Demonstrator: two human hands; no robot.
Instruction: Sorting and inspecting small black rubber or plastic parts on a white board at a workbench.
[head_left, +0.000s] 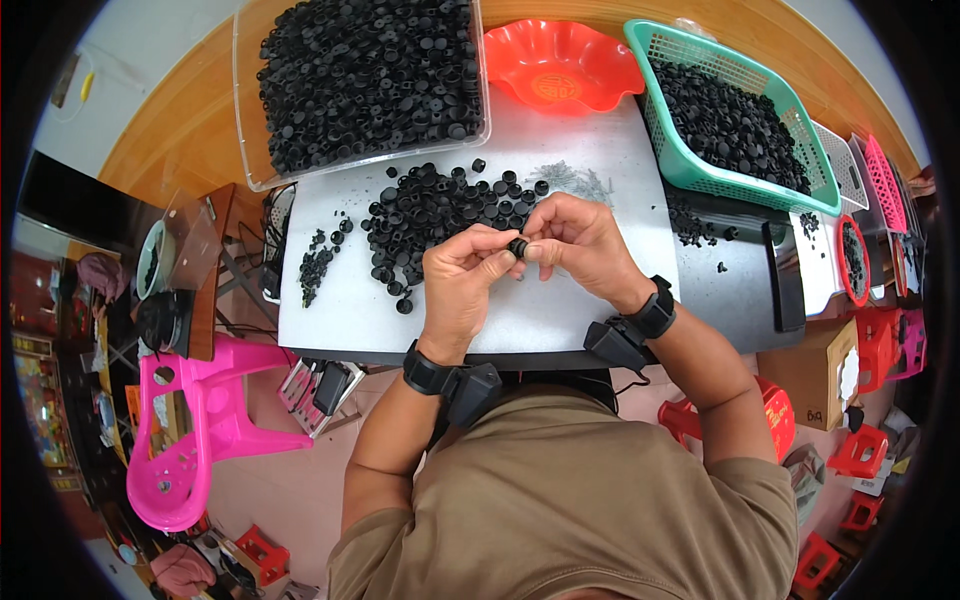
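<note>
Both my hands meet over the white work surface, pinching one small round black plastic cap between them. My left hand grips its left side with thumb and forefinger. From the right, the thumb and fingertips of my right hand close on the same cap; whether they also hold a smaller part is hidden. Just beyond my hands lies a loose heap of black caps. Left of it is a small pile of tinier black bits. Thin greyish pins or wires are scattered behind my right hand.
A clear bin full of black parts stands at the back left. Beside it sits a red scalloped tray. A green basket of black pieces is at the back right. A pink chair stands on the floor at left.
</note>
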